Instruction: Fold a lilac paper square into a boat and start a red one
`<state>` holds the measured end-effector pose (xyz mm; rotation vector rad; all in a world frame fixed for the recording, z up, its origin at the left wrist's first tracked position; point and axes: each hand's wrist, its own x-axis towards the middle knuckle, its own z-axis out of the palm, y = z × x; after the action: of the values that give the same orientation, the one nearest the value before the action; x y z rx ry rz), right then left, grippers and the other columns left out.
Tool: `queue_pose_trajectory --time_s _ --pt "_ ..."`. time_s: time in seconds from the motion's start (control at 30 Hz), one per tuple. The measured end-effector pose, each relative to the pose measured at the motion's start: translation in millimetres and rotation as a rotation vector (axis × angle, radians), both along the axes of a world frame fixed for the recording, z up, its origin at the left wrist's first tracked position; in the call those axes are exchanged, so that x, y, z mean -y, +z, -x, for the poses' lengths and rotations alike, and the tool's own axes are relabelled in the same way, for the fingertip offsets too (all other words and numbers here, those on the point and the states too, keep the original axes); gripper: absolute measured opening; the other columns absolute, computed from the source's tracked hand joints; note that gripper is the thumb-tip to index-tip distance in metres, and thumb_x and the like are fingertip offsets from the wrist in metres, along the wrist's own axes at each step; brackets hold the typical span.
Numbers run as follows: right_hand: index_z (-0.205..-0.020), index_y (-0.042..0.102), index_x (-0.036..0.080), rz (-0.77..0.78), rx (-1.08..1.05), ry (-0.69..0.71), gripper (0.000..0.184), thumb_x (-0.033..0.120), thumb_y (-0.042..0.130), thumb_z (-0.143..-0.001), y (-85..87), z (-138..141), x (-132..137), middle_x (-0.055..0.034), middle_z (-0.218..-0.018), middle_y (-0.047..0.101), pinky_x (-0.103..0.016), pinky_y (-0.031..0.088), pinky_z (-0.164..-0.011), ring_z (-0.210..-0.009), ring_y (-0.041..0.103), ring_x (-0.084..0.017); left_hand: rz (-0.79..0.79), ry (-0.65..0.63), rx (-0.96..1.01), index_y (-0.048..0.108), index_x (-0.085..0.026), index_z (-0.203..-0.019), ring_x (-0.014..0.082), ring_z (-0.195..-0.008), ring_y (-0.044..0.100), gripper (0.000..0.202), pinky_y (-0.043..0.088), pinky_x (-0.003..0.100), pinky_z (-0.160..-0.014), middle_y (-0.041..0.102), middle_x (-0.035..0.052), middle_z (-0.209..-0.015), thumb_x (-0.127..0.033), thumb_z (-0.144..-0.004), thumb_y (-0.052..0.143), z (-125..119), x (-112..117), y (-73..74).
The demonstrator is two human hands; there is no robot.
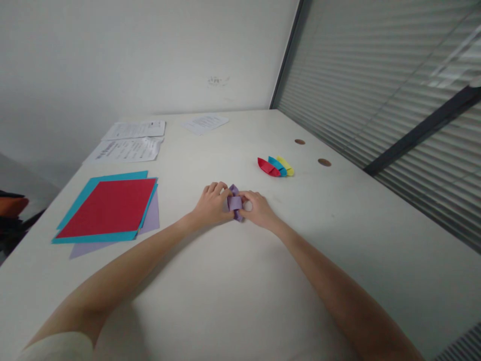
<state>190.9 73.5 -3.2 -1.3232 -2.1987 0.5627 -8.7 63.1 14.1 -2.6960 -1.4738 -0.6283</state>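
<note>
From where I'm standing, the person is bending over the white tabletop (225, 301), and both hands are meeting over one small piece of folded purple paper (235, 202). It is lying in front of the person, between the two sets of fingers, with a broad band showing across its middle and narrower ends poking out toward the far and near sides. The left hand (212, 203) is gripping its left side, fingers curling over from above; the right hand (259, 209) is pinching the other side, thumb and forefinger curving round and leaving a little gap inside their loop. I'd judge that a shaping step is being done, the layers being opened or pressed into form, though the fingers are hiding just which. The next move seems to be calling for light, even pressure from both sides, since a hard tug could be tearing or creasing the paper. Both forearms are slanting inward from the near corners, wrists sitting low near the surface. Just beyond the right hand, red (268, 167), blue (277, 166) and yellow folded pieces (285, 166) are lying bunched together, while flat coloured sheets (108, 205) are resting in a stack off to the left.
</note>
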Motion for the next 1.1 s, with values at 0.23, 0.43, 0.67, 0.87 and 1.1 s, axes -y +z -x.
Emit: queue_pose_trajectory --time_s 0.23,0.43,0.67,0.87,1.1 --pt "-0.105 0.061 0.022 0.094 -0.14 -0.005 0.033 0.018 0.07 -0.073 7.1 -17.8 -11.3 -0.0007 -0.091 0.065 -0.032 0.048 -0.082 -0.086 0.064 -0.017 0.143 -0.102 0.082 0.066 -0.02 -0.087 0.0308 -0.124 0.047 0.03 0.031 0.05 -0.106 0.05 0.0123 -0.134 -0.047 -0.076 0.067 4.6 -5.1 -5.0" --pt "-0.082 0.068 0.021 -0.02 0.033 0.017 0.007 0.017 0.069 -0.077 22.3 -23.0 -11.4 -0.0025 -0.096 0.062 -0.035 0.047 -0.085 -0.087 0.063 -0.017 0.259 -0.068 0.033 0.068 -0.021 -0.088 0.0221 -0.092 0.062 0.021 0.038 0.042 -0.093 0.068 0.0063 -0.095 -0.038 -0.082 0.059 3.4 -7.1 1.1" --pt "-0.082 0.073 0.02 -0.015 0.05 0.059 0.009 0.014 0.067 -0.08 11.4 -20.2 -13.0 -0.0035 -0.095 0.061 -0.034 0.047 -0.085 -0.085 0.063 -0.016 0.294 -0.043 0.055 0.074 -0.024 -0.088 0.0177 -0.078 0.064 0.022 0.044 0.035 -0.082 0.071 0.0022 -0.088 -0.026 -0.084 0.052 7.6 -15.9 2.2" --pt "-0.086 0.074 0.02 -0.012 0.031 0.087 0.011 0.014 0.067 -0.079 5.2 -17.1 -10.9 -0.0026 -0.094 0.06 -0.029 0.047 -0.078 -0.077 0.06 -0.013 0.38 -0.023 0.162 0.075 -0.022 -0.081 0.0159 -0.076 0.064 0.012 0.047 0.03 -0.077 0.07 0.0011 -0.083 -0.027 -0.079 0.064 10.6 -20.5 -3.0" --pt "-0.09 0.074 0.023 -0.04 0.185 0.062 0.012 0.024 0.072 -0.078 7.9 -16.7 -9.3 -0.0041 -0.096 0.063 -0.037 0.043 -0.085 -0.09 0.059 -0.02 0.354 -0.021 0.119 0.076 -0.026 -0.081 0.0217 -0.101 0.063 0.012 0.043 0.042 -0.095 0.062 0.0037 -0.119 -0.036 -0.077 0.07 13.3 -20.8 -1.2"
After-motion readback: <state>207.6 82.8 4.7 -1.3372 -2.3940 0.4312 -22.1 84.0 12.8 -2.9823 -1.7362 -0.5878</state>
